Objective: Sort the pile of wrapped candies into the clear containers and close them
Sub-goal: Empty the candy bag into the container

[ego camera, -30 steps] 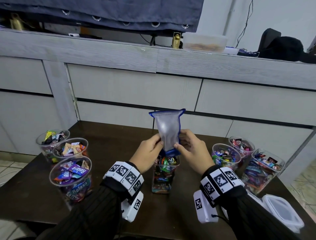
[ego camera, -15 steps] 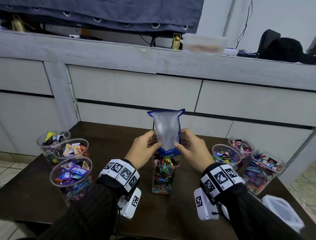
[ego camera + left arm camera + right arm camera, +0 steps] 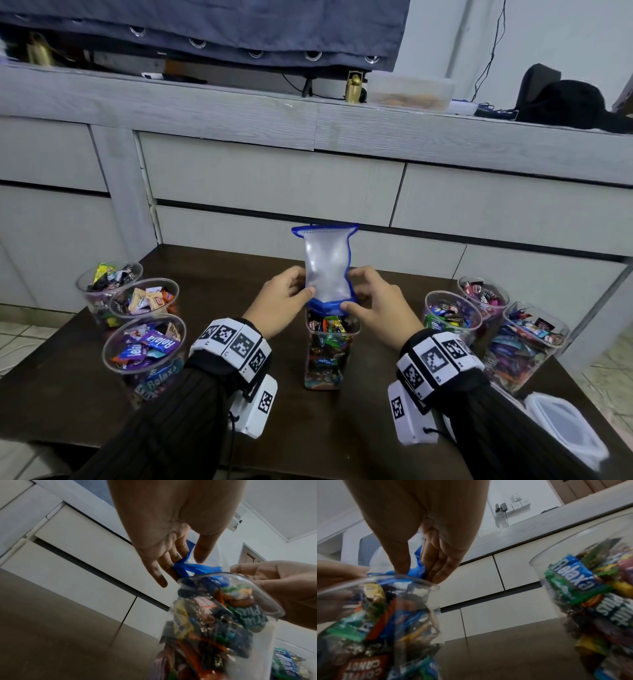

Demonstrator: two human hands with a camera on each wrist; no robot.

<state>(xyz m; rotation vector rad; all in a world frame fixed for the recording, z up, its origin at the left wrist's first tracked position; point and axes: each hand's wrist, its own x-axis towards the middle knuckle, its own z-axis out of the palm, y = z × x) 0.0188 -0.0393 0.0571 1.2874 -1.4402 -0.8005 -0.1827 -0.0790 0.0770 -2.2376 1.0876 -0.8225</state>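
Note:
A clear pouch with a blue rim (image 3: 327, 270) is held mouth-down over a tall clear container (image 3: 329, 353) full of wrapped candies at the table's middle. My left hand (image 3: 286, 301) pinches the pouch's lower left edge, thumb in front and fingers behind. My right hand (image 3: 371, 301) pinches the lower right edge the same way. In the left wrist view the blue rim (image 3: 193, 568) sits just above the container's mouth (image 3: 229, 601). The right wrist view shows the blue rim (image 3: 416, 572) touching the container's rim (image 3: 412, 580). The pouch looks empty.
Three round clear cups (image 3: 145, 353) of sorted candies stand at the left. Three more candy containers (image 3: 524, 346) stand at the right. A loose clear lid (image 3: 565, 431) lies at the table's front right edge. Grey drawers (image 3: 274, 178) rise behind the dark table (image 3: 68, 394).
Both hands have lowered the pouch slightly, so its blue mouth now sits closer to the container's opening. The containers have not moved.

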